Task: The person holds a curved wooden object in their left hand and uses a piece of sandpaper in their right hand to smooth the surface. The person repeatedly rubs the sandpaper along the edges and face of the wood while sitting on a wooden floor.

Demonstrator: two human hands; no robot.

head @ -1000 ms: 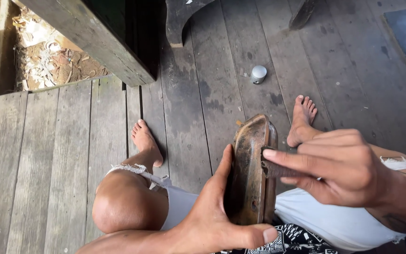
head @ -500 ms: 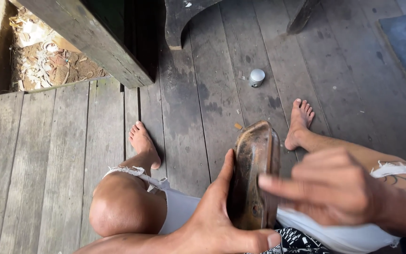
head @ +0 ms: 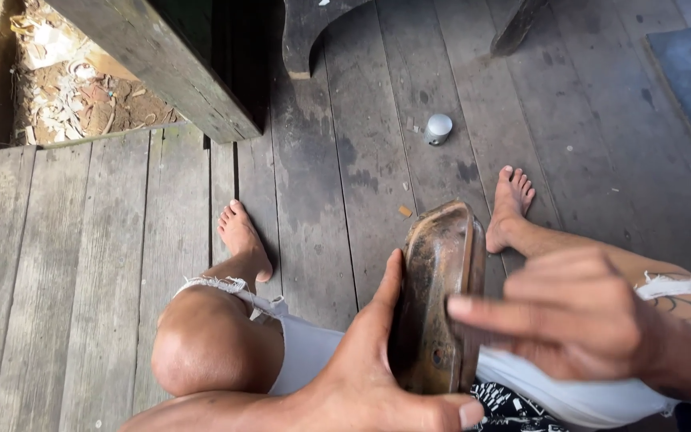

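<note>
Rusty brown oblong metal piece (head: pixel 439 300), just one, stands on end between the person's knees, above the wood plank floor (head: pixel 89 264). Left hand (head: pixel 365 376) wraps it from below, thumb up the side, fingers clenched round the bottom edge. Right hand (head: pixel 573 316) hovers beside it w/ index finger stretched out, tip touching the rim, gripping nothing. One small silver cap (head: pixel 438 128) lies well beyond. Two bare feet on the boards.

Rusty, rough metal tray (head: pixel 441 296); weathered matt wooden floorboards (head: pixel 89 264); frayed white cloth shorts (head: pixel 305 352).
</note>
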